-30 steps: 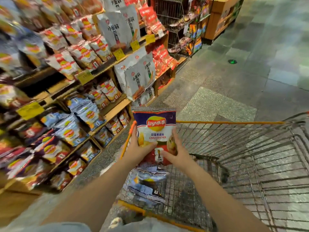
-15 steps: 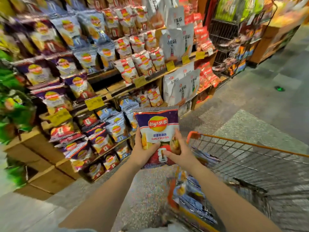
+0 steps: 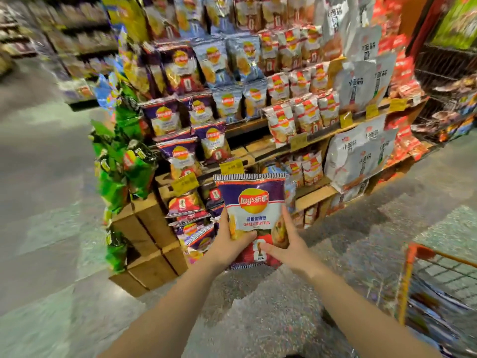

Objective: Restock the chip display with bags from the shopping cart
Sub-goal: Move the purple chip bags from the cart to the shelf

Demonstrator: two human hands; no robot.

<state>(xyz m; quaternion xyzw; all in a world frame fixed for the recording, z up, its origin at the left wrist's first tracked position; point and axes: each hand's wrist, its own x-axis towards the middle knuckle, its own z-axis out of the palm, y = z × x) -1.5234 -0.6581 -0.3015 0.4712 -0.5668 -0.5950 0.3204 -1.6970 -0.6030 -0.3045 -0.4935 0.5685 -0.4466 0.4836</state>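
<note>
I hold a purple and white Lay's garlic butter chip bag (image 3: 254, 210) upright in front of me with both hands. My left hand (image 3: 228, 245) grips its lower left side, thumb across the front. My right hand (image 3: 285, 248) grips its lower right side the same way. Right behind the bag stands the chip display (image 3: 260, 125), wooden shelves packed with purple, blue and red-white bags. Matching purple bags (image 3: 180, 156) sit on the shelves to the left of the held bag. The shopping cart (image 3: 423, 288) with orange rim shows at the lower right, with blurred bags inside.
Green chip bags (image 3: 118, 161) hang on the display's left end above stacked wooden crates (image 3: 147, 244). Large white snack bags (image 3: 361, 151) and red packs fill the right part. Wire racks (image 3: 449, 94) stand at far right. Grey floor spreads to the left and below.
My view has swung left from the cart toward the display. The bag stays in both hands and now sits before the lower purple bags; the cart has slid to the right edge.
</note>
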